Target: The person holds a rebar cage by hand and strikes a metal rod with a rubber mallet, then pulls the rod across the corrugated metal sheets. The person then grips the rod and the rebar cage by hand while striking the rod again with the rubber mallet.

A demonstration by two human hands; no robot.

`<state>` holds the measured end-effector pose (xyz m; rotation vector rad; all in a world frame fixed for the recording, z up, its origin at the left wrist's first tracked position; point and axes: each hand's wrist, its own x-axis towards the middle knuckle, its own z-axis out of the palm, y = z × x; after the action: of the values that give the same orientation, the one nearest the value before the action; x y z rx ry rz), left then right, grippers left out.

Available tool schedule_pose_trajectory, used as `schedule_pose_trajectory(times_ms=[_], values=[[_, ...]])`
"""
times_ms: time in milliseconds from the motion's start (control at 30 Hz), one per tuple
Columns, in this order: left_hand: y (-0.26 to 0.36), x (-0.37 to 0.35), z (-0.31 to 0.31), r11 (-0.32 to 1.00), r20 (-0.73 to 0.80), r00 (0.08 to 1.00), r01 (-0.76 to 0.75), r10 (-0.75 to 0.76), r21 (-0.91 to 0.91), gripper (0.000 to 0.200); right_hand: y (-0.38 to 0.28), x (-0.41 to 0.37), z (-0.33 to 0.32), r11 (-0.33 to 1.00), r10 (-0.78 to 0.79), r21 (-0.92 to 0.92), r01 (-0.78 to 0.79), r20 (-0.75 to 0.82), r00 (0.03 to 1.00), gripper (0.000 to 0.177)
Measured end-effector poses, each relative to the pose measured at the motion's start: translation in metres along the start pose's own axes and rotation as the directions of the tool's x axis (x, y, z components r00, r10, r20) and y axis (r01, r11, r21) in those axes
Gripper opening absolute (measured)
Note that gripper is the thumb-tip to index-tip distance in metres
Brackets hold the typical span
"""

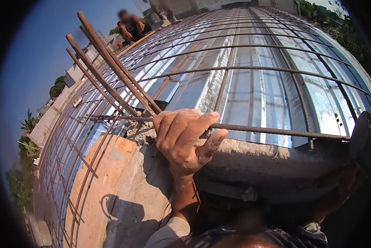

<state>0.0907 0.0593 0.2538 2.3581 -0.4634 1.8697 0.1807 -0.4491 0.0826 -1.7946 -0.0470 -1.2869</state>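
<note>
**Left hand clamped on the edge bar of a roof mesh**

At the far left corner of the deck another person [129, 27] is seen crouching, well apart. Nearer, a bundle of slanting bars [111, 66] rises from the left end of the concrete edge beam [251, 159].

Just right of that bundle, the left hand [185, 138] is closed around the horizontal rebar [276, 131]. The fingers are curled over it from above and the thumb is pressed in below. The bar is laid along the near edge of the beam, from the bundle to the right end.

Behind it, the metal decking [255, 91] is covered by a rebar mesh [235, 68] up to the far edge.

The bar is judged to be stiff, heavy for its thickness, and rough with ribs and rust, so a slip is unlikely but skin can be scraped. Where it meets the cross bars it is probably tied, so little free movement is expected. A bare stretch between crossings is best for a full wrap grip.

At the right end of the beam, the right hand [342, 186] is sunk in shadow below a dark rounded object [361, 136]. Whether it is open or holding anything cannot be told.
</note>
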Motion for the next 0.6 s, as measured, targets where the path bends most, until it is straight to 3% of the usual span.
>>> schedule_pose_trajectory(times_ms=[67, 100, 233, 533, 600], values=[[0.000, -0.001, 0.000, 1.000, -0.006, 1.000, -0.006, 0.006, 0.014, 0.031, -0.007, 0.005, -0.004, 0.922, -0.327, -0.194, 0.334, 0.067, 0.943, 0.026], [0.000, 0.000, 0.000, 1.000, -0.010, 1.000, -0.008, 0.008, 0.022, 0.031, -0.015, 0.008, -0.003, 0.889, -0.388, -0.228, 0.397, 0.085, 0.918, 0.026], [0.002, 0.002, -0.002, 0.999, 0.013, 1.000, -0.017, 0.016, 0.043, 0.033, -0.051, 0.009, 0.020, 0.978, -0.179, -0.107, 0.181, 0.030, 0.983, 0.024], [0.004, 0.002, 0.003, 1.000, -0.020, 1.000, 0.009, -0.009, -0.011, 0.029, -0.086, 0.010, 0.033, 0.984, -0.043, -0.173, 0.031, -0.066, 0.997, 0.022], [0.006, -0.001, 0.006, 0.999, -0.052, 0.998, 0.019, -0.021, -0.034, 0.028, -0.089, 0.005, 0.033, 0.985, -0.095, -0.153, 0.085, -0.062, 0.994, 0.023]])
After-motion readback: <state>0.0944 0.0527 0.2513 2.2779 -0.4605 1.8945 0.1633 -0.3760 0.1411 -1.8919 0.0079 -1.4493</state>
